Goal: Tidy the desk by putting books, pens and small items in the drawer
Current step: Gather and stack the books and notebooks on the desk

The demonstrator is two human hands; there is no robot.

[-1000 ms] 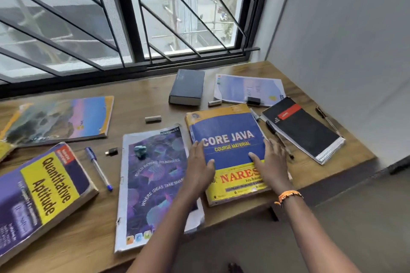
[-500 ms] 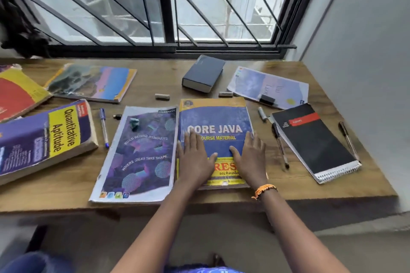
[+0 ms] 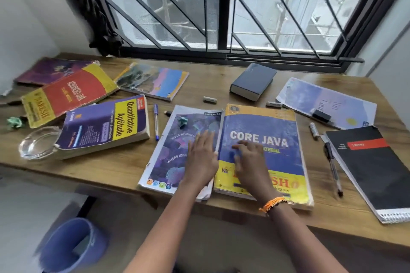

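The fingers of the left hand are laid flat and lightly spread on the purple notebook, close to its right edge. The fingers of the right hand are spread on the blue cover of the Core Java book, their tips blurred as if sliding. Nothing is pinched or lifted by either hand.

The step in hand appears to be the gathering of these two books, which lie side by side with edges touching at the front middle of the bench. To be done well, the edges would best be squared, one book slid onto the other, and the pile gripped from beneath at the front overhang. A small crumpled teal scrap lying on the notebook would best be removed first, lest it roll off.

The Core Java book is seen as large and thick, blue with yellow bands, its corners worn. The notebook is thinner, with frayed lower corners, and is likely to bend if lifted by one edge. No drawer is visible.
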